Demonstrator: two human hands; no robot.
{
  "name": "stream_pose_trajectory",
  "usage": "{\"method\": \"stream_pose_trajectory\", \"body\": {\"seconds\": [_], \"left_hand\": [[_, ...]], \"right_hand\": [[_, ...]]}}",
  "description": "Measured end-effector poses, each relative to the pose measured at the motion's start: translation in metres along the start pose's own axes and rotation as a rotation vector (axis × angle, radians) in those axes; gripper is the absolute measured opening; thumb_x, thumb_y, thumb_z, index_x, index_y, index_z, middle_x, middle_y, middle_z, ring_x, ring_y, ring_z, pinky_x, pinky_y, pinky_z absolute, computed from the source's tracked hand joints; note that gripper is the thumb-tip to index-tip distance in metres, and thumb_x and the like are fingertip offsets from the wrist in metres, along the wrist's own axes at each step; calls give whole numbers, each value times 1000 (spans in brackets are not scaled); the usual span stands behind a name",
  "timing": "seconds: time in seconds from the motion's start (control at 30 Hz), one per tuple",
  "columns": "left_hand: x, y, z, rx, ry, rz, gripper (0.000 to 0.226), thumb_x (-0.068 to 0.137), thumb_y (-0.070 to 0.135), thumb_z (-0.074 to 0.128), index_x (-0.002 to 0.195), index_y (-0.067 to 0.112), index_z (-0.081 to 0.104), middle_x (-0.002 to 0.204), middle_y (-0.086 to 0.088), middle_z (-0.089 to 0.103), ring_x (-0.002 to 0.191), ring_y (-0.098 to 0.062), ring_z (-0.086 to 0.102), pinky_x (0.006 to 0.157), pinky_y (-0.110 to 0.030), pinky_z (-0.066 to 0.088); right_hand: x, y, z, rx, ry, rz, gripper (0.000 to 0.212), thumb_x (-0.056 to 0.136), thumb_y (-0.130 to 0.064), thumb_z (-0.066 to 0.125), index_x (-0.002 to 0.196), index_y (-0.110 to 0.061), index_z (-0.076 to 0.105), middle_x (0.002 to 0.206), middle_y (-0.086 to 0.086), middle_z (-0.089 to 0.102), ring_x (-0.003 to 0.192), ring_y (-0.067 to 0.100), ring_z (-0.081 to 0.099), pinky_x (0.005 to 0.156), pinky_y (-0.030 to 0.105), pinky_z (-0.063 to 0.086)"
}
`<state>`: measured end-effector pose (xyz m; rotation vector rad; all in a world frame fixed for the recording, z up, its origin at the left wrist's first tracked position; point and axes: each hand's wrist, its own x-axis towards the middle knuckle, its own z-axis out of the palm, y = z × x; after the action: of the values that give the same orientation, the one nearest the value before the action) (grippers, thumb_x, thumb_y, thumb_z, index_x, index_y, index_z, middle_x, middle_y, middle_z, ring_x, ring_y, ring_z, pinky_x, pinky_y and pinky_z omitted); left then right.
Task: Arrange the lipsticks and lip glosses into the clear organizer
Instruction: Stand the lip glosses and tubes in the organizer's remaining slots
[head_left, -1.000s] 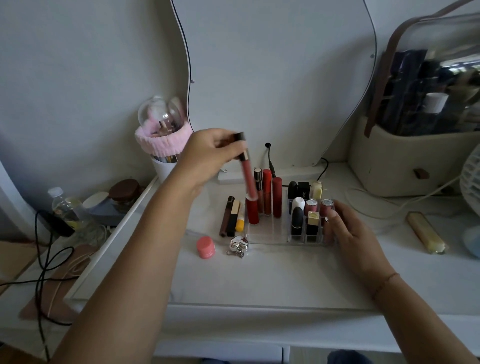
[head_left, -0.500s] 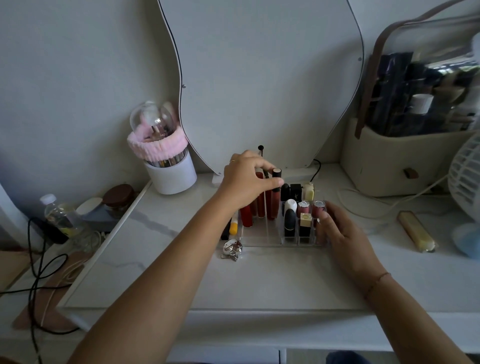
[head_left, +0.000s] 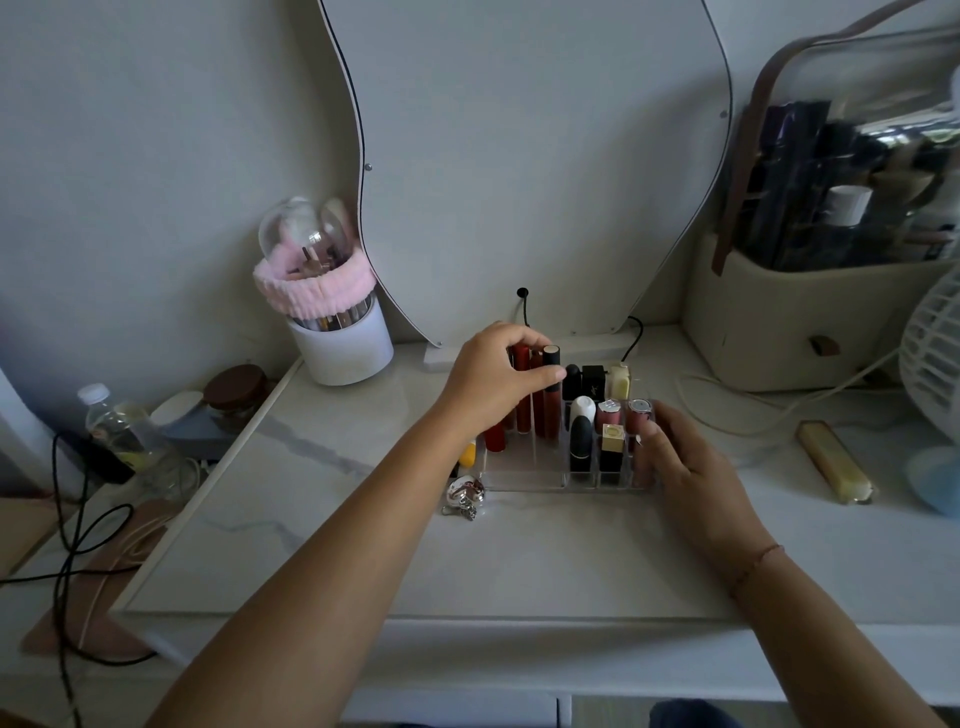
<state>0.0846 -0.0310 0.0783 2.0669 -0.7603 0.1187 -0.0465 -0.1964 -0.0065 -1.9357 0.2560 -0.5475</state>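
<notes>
The right hand (head_left: 685, 467) steadies the organizer (head_left: 524, 480), its fingers lying loosely together against the right end. Farther back, the left hand (head_left: 493, 384) pinches a black-capped lip gloss (head_left: 552, 410) that stands in a rear slot. It looks nearly seated. The next move is probably to let go and fetch the yellow tube (head_left: 467, 454) lying outside on the left.

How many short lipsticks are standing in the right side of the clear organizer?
8 short lipsticks: back row black, black, cream; middle row white, pink, pink; front row black, gold. The right hand may hide more in front.
</notes>
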Motion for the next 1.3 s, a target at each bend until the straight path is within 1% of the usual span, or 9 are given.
{"method": "stream_pose_trajectory", "body": {"seconds": [0.23, 0.37, 0.47, 0.7, 0.83, 0.9, 1.0, 1.2, 1.3], "left_hand": [[1, -3, -3, -25, -11, 17, 32, 71, 32, 78, 100, 27, 66, 103, 13, 65, 95, 6, 56, 69, 5, 35], [1, -6, -5, -53, -4, 20, 36, 71, 33, 78, 103, 27, 65, 106, 13, 65, 102, 0, 57, 80, -10, 41], [1, -8, -7, -74, -3, 17, 38, 71, 35, 78, 105, 27, 65, 108, 12, 64, 104, -3, 56, 84, -17, 42], [3, -14, -32, -160, 50, -16, 34, 77, 43, 70, 105, 26, 65, 103, 16, 66, 91, 13, 57, 73, 0, 41], [7, -52, -54, -103, 277, -191, 14, 81, 30, 68, 93, 23, 69, 91, 12, 69, 80, 4, 61, 78, -15, 50], [8, -78, -53, 30, 219, -358, 19, 81, 26, 69, 96, 14, 70, 97, -2, 71, 88, -13, 63, 84, -30, 49], [5, -107, -39, 200, 19, -545, 32, 77, 38, 72, 93, 11, 71, 95, -5, 71, 93, -23, 64, 77, -28, 46], [13, -105, -35, 286, 17, -592, 41, 68, 49, 76, 82, 11, 72, 81, -6, 67, 80, -24, 63, 66, -27, 44], [17, -101, -36, 294, -7, -592, 39, 71, 42, 75, 81, 4, 74, 79, -12, 70, 74, -26, 64, 73, -33, 52]], "right_hand": [[0, -1, 0, -4, 8, 1, 38, 94, -42, 41, 128, -29, 50, 82, -15, 59, 77, 2, 57, 65, 15, 40], [-1, -2, -1, -7, 18, 7, 37, 94, -42, 41, 128, -31, 51, 99, -14, 65, 86, -11, 58, 63, 5, 43], [-1, -3, 0, 0, 13, 7, 37, 94, -42, 41, 127, -30, 51, 91, -14, 63, 82, -1, 59, 66, 15, 41], [1, 1, 0, 5, 13, 3, 38, 93, -44, 40, 126, -29, 52, 84, -14, 58, 82, 9, 56, 72, 25, 42], [1, 1, 1, 15, 17, 8, 38, 92, -46, 40, 125, -31, 52, 91, -12, 62, 86, 9, 59, 73, 26, 43], [1, 1, 1, 18, 16, 9, 38, 93, -46, 41, 125, -32, 52, 95, -12, 63, 88, 8, 59, 73, 25, 44], [1, 1, 0, 7, 13, 3, 40, 92, -46, 40, 127, -31, 51, 96, -12, 64, 87, 4, 59, 71, 21, 43], [0, 0, 0, 8, 9, 10, 41, 93, -45, 40, 130, -29, 50, 100, -12, 64, 90, 3, 60, 70, 18, 42], [0, -1, 0, -1, 13, 18, 38, 93, -44, 40, 128, -31, 51, 96, -14, 65, 86, -1, 60, 68, 18, 43]]}}
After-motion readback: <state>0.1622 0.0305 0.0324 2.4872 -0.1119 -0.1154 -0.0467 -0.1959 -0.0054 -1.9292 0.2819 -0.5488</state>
